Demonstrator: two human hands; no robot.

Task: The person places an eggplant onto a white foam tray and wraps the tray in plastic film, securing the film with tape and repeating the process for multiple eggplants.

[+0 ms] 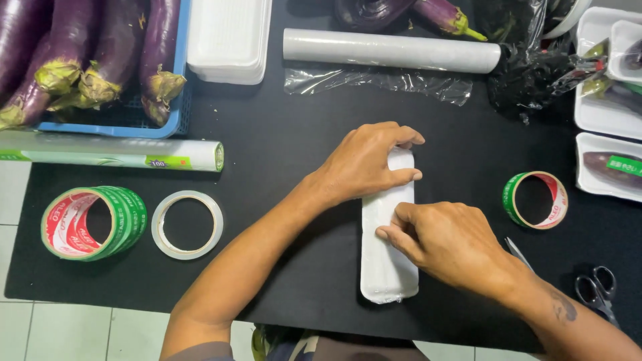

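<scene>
Left hand (366, 164) pressed flat on far end of tray (388, 267), fingers together; right hand (445, 241) pinching mid-edge, holding wrap taut against slippage

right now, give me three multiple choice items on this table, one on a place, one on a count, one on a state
1. Where does the blue crate of eggplants sit?
A. far left corner
B. near right corner
C. centre

2. How many green and red tape rolls lie on the black mat?
A. one
B. two
C. four

3. What are both hands doing with the white foam tray?
A. lifting it high
B. pressing on it as it lies upside down
C. cutting it

Answers: 1 A, it fills the top left of the view. 2 B, one on each side. 3 B, the left hand and right hand rest on its turned-up underside.
</scene>
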